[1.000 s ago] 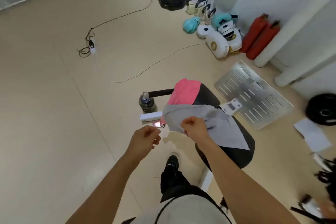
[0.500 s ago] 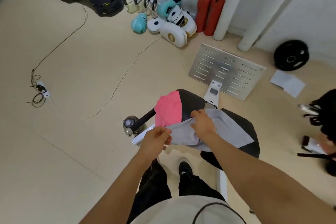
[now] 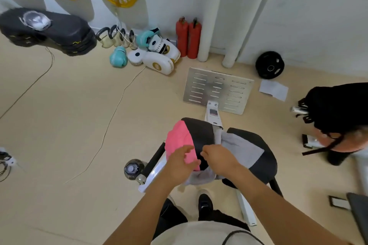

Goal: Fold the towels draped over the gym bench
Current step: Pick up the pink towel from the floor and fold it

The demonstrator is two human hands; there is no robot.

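while both forearms reach forward from the bottom of the view, the left hand (image 3: 180, 162) sits over the near end of the pink towel (image 3: 180, 141), its fingers (image 3: 186, 150) spread and only loosely bent, lying on or just above the cloth; whether they actually press it is hard to say from this angle. just beside it, the right hand (image 3: 218, 158) is knuckles-up with its fingers curled down into the near edge of the grey towel (image 3: 242, 148), which bunches under the palm and hangs off the front of the surface (image 3: 262, 165) below the wrist. the two hands are close together but apart, with a strip of black padding showing between them.

the pink towel is draped over the left part of the black padded surface, the grey one spread across its right part, running away from the right hand toward the far side. a dark water bottle (image 3: 132, 168) stands on the floor just left of the frame, near the left forearm, and a black shoe (image 3: 205, 203) shows below the hands.

beyond the surface, a slotted metal plate (image 3: 218, 89) lies flat on the floor. farther off, by the wall, are boxing gloves (image 3: 151, 55), two red fire extinguishers (image 3: 188, 38) and a black weight plate (image 3: 269, 65).
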